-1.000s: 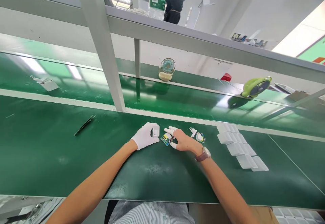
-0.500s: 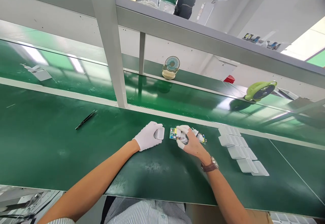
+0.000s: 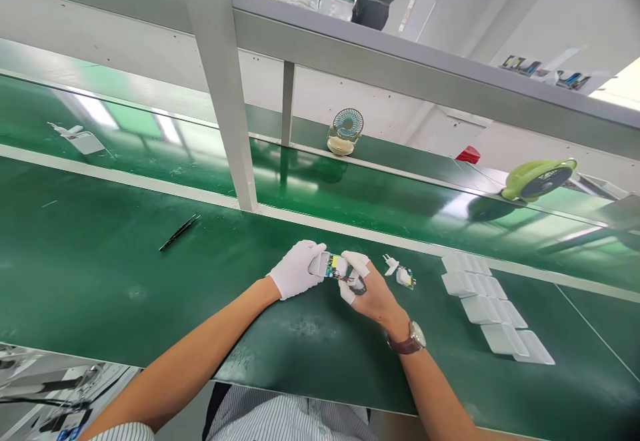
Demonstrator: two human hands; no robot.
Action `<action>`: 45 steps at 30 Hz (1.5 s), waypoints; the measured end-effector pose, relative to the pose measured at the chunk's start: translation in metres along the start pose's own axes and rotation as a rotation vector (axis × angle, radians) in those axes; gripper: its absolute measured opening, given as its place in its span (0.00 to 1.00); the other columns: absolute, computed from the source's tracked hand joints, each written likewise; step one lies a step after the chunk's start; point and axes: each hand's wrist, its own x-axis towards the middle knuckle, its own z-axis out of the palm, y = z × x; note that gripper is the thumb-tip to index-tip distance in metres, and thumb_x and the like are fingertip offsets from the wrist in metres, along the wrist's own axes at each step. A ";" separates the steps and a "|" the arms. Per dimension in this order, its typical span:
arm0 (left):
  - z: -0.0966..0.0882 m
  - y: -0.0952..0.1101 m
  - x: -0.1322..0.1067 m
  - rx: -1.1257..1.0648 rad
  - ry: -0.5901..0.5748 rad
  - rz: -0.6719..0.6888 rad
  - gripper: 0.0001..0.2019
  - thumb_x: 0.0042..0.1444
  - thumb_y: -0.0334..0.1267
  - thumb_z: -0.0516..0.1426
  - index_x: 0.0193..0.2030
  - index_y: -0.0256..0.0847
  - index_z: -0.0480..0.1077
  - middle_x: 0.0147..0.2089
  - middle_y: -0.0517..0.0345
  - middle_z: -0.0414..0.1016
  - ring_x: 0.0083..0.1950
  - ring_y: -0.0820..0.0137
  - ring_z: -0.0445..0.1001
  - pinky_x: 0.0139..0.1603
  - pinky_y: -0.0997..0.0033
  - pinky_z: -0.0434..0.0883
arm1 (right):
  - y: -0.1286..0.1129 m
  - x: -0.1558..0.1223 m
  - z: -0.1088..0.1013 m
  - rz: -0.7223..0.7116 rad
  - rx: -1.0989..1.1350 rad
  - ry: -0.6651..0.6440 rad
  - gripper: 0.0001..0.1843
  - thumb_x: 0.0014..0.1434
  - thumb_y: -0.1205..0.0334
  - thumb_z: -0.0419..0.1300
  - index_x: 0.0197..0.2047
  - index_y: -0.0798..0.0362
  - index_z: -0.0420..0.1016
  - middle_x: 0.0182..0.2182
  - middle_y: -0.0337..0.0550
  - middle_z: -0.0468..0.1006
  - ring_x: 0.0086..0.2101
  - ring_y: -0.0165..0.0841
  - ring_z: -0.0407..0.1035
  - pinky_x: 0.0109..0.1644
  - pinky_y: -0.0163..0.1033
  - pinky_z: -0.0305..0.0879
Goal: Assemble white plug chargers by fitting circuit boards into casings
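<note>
My left hand [image 3: 299, 269], in a white glove, is wrapped round a small white plastic case [image 3: 319, 263] whose open end faces right. Between thumb and fingers, my right hand [image 3: 367, 286] grips a circuit board [image 3: 336, 265] with yellow and white parts on it; white covers show on some of its fingertips. The board's left end is at the mouth of the case, and I cannot tell how far inside it reaches. Right of my right hand, a second circuit board [image 3: 405, 277] lies on the green bench beside a white plug piece [image 3: 391, 265].
Several white plastic cases [image 3: 500, 312] stand in staggered rows at the right. Black tweezers [image 3: 179, 233] lie at the left. Behind a white ledge are a small fan [image 3: 346, 131] and a green fan [image 3: 539, 179]. A grey post [image 3: 220, 87] rises from the bench's back edge.
My right hand has moved left, bringing the circuit board up to the mouth of the case. The second board and plug piece are now uncovered. The view has shifted slightly.
</note>
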 end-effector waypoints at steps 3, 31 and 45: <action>0.000 -0.001 0.002 0.020 0.000 0.016 0.38 0.48 0.37 0.69 0.67 0.42 0.64 0.60 0.43 0.67 0.61 0.52 0.68 0.63 0.51 0.71 | 0.002 -0.002 0.003 0.048 -0.047 -0.031 0.36 0.62 0.66 0.59 0.71 0.47 0.56 0.59 0.55 0.70 0.49 0.44 0.74 0.54 0.53 0.77; 0.000 0.006 0.004 0.098 -0.050 0.096 0.35 0.51 0.37 0.67 0.67 0.45 0.64 0.56 0.45 0.71 0.59 0.52 0.69 0.58 0.54 0.70 | -0.006 0.001 0.000 -0.038 -0.278 -0.082 0.43 0.64 0.65 0.57 0.77 0.46 0.41 0.55 0.54 0.75 0.51 0.49 0.71 0.56 0.58 0.72; -0.007 0.018 0.007 0.094 -0.071 0.103 0.30 0.52 0.36 0.65 0.63 0.45 0.67 0.50 0.48 0.73 0.54 0.54 0.69 0.53 0.56 0.69 | -0.006 0.001 0.006 0.009 -0.252 -0.156 0.36 0.64 0.64 0.58 0.73 0.46 0.56 0.55 0.55 0.74 0.52 0.53 0.70 0.58 0.62 0.69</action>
